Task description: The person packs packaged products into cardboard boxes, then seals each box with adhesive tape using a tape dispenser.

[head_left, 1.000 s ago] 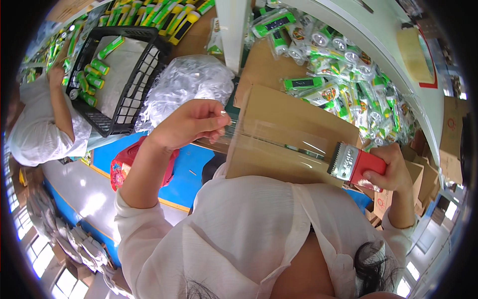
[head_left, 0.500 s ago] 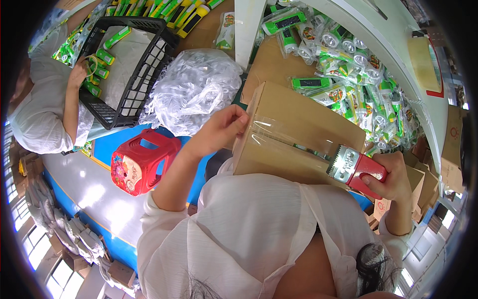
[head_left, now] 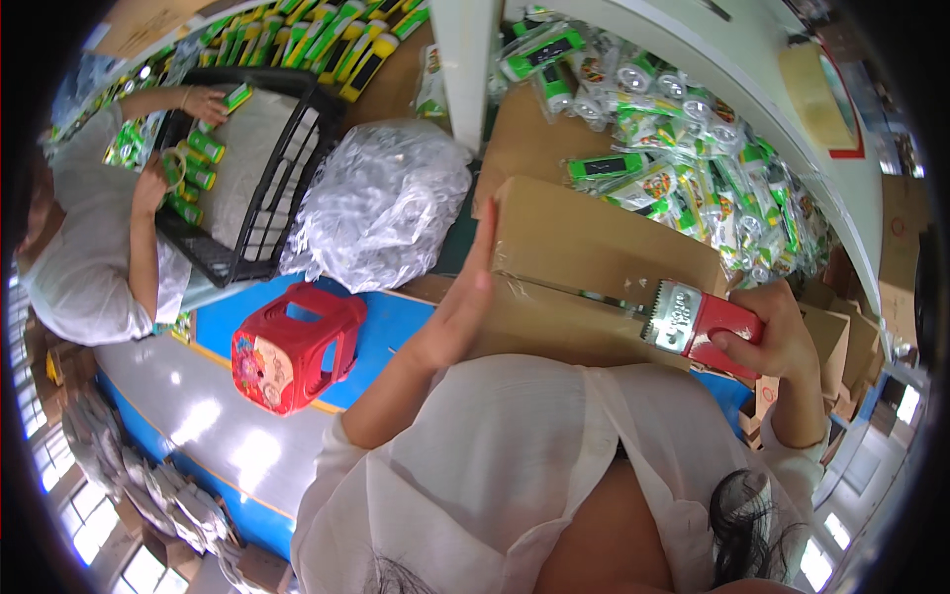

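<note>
A cardboard box [head_left: 584,257] lies at 2 o'clock from the left hand [head_left: 457,319] and 10 o'clock from the right hand [head_left: 779,332]. The left is open, straight fingers against the box's 9 o'clock end; the right grips a red tape dispenser [head_left: 705,325], its toothed metal end at the box's 4 o'clock

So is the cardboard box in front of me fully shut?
The cardboard box isn't fully shut: its flaps are folded in, but a narrow gap shows between them, left of the red tape dispenser.
</note>
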